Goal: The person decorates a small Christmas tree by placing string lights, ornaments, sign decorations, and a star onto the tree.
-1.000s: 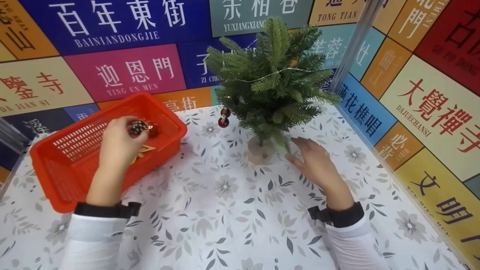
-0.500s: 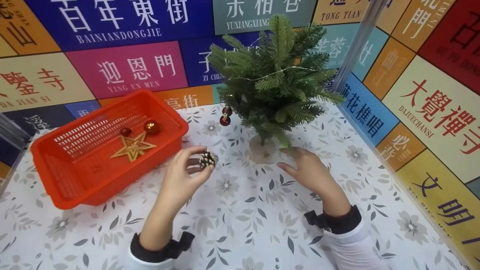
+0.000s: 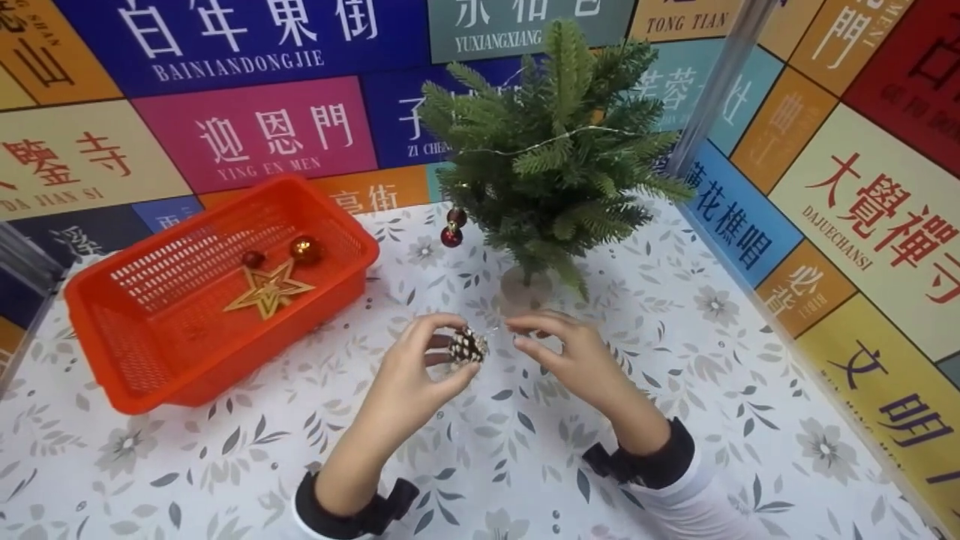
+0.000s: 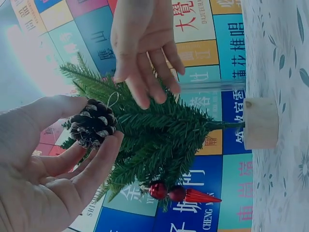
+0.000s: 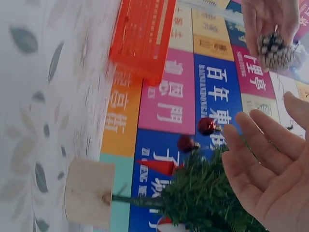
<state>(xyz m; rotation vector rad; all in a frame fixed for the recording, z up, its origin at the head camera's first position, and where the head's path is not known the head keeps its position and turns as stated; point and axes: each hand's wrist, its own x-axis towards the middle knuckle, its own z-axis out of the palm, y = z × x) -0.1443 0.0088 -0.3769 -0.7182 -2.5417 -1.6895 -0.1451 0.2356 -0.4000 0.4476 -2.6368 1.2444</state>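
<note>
My left hand (image 3: 411,384) pinches a brown pine cone (image 3: 469,347) with pale-tipped scales between thumb and fingers. A thin loop of string (image 4: 114,100) sticks out from the cone in the left wrist view. Just right of it, in the head view, is my right hand (image 3: 581,360). Its fingers are apart and loosely bent, with nothing visible between them. Behind both hands a small green Christmas tree (image 3: 555,157) stands upright on a round wooden base (image 3: 525,292). Red bauble ornaments (image 3: 452,229) hang at its left side.
To the left lies a red plastic basket (image 3: 217,375) with perforated walls. Inside are a gold star (image 3: 270,289), a shiny orange-gold bauble (image 3: 305,248) and a small dark red ball (image 3: 253,259). Printed panels (image 3: 255,139) enclose the table behind and on the right.
My left hand has lifted the pine cone out of the basket and brought it right, in front of the tree. The right hand has come away from the tree base toward the cone.
</note>
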